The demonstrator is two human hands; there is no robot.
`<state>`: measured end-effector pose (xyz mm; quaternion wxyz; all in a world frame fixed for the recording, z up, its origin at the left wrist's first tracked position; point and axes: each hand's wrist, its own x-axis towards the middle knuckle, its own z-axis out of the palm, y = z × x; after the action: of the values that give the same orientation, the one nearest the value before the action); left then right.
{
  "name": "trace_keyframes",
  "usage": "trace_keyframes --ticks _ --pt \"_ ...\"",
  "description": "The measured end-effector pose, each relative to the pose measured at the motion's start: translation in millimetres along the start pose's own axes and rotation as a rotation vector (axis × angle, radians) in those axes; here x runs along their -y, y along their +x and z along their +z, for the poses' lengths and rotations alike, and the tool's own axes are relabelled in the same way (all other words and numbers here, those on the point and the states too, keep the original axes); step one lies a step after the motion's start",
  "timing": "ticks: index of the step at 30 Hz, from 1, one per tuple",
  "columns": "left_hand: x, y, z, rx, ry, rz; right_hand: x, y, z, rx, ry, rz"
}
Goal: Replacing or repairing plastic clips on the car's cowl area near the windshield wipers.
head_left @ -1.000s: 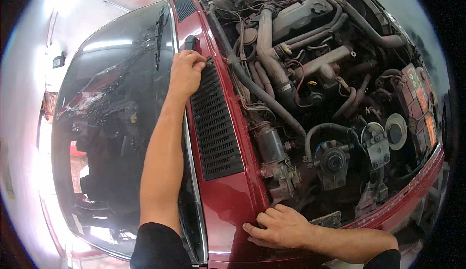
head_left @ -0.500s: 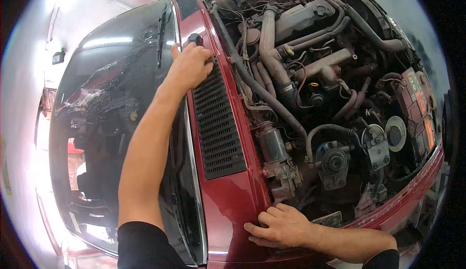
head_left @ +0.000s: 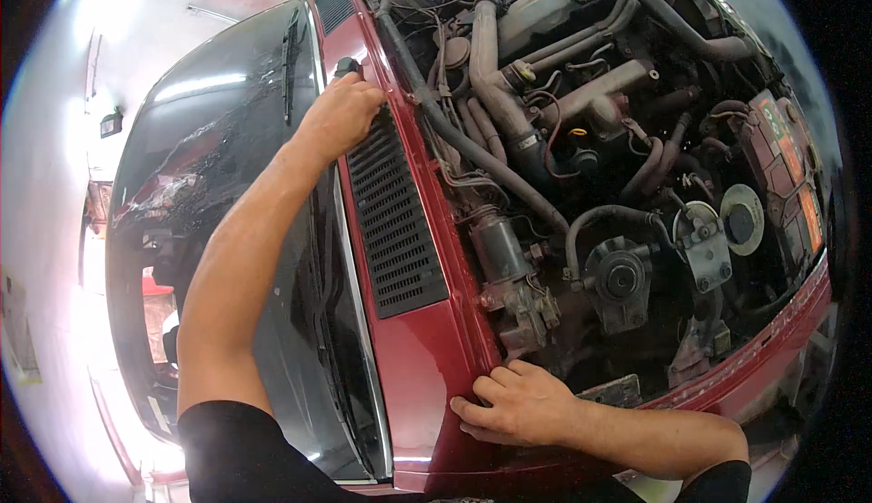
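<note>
Nearest us, our right hand (head_left: pixel 518 403) lies flat and unclenched on the red cowl panel (head_left: pixel 427 358), fingertips at the lip of the engine bay (head_left: pixel 618 158), grasping nothing. Farther along, our left hand (head_left: pixel 341 117) curls over the far end of the black vent grille (head_left: pixel 392 217), beside a small black knob (head_left: pixel 347 66); what it grips, if anything, we cannot tell. We judge that steady bracing near the edge helps the reach. The windshield (head_left: pixel 209 194) borders the left; hoses crowd the right, leaving only the panel strip free.
</note>
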<state>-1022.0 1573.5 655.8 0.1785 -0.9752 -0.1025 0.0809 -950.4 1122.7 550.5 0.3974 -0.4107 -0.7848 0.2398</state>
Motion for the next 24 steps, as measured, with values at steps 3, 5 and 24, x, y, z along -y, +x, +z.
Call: trace_keyframes --ticks 3,5,24 --pt "8.2 -4.7 -2.1 0.07 -0.223 -0.2 -1.8 -2.9 0.4 0.002 -0.012 0.001" --pt "14.6 -9.3 -2.0 0.009 -0.182 -0.311 0.7 -2.8 -0.3 -0.019 -0.026 -0.016" --pt "33.8 19.3 11.3 0.193 -0.266 -0.512 -235.8 317.0 -60.7 -0.574 0.299 0.782"
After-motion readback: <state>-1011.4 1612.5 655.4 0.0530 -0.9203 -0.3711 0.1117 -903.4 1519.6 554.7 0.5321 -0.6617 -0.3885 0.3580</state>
